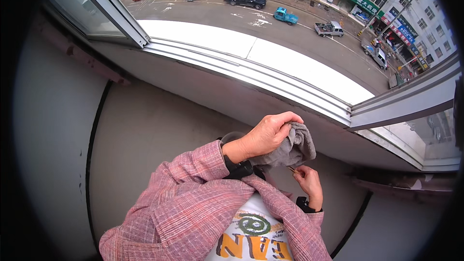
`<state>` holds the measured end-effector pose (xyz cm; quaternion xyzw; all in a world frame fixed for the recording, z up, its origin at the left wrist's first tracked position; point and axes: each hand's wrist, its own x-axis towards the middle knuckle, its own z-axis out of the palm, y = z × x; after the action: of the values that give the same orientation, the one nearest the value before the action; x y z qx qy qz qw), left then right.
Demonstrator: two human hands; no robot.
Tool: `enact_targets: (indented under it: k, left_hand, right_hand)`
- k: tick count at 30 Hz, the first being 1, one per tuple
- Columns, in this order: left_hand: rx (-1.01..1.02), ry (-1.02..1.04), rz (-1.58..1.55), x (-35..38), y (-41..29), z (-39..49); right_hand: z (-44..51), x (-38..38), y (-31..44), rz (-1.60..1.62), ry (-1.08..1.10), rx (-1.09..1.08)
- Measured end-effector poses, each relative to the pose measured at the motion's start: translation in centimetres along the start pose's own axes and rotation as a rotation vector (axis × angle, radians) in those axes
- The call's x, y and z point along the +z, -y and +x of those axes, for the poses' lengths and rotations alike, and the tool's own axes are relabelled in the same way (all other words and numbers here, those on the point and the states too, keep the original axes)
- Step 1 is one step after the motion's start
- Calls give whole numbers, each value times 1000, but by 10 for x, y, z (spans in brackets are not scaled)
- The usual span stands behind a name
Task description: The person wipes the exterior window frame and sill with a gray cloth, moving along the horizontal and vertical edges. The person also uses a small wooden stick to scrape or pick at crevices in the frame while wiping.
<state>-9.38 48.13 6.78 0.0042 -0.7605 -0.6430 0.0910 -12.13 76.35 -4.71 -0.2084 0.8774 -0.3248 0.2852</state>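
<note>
My left hand point(266, 134) grips a bunched grey cloth point(299, 146), its thumb and fingers closed over the upper left edge. The cloth hangs in folds in front of me, just inside the window wall. Lower and to the right, my right hand point(310, 183) pinches a thin, light brown stick-like piece point(293, 169) just below the cloth. Its far end is hidden behind the cloth. Behind my left wrist shows part of a greyish rounded rim point(233, 137), mostly covered, and I cannot tell what it belongs to.
Ahead runs a metal window track point(235, 63) with a white ledge point(290, 58) outside it. Sliding sash frames stand at left point(112, 11) and right point(406, 98). Far below lies a street point(217, 16) with several vehicles. A pale wall point(163, 123) is under the window.
</note>
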Motion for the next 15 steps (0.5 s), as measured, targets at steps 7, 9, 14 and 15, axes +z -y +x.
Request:
enact_targets:
  k: [7, 9, 14, 15]
  left_hand:
    - [-52, -61, -299, -35, 2, -8]
    - [-34, -75, -414, -29, 1, -4]
    - [112, 78, -221, -46, -17, -5]
    - [79, 118, -247, -60, -24, -5]
  right_hand:
    - [-2, -9, 47, 695, -204, -90]
    - [11, -2, 126, 782, -217, -333]
    - [48, 48, 173, 728, -220, -397]
    - [48, 48, 177, 819, -238, -346]
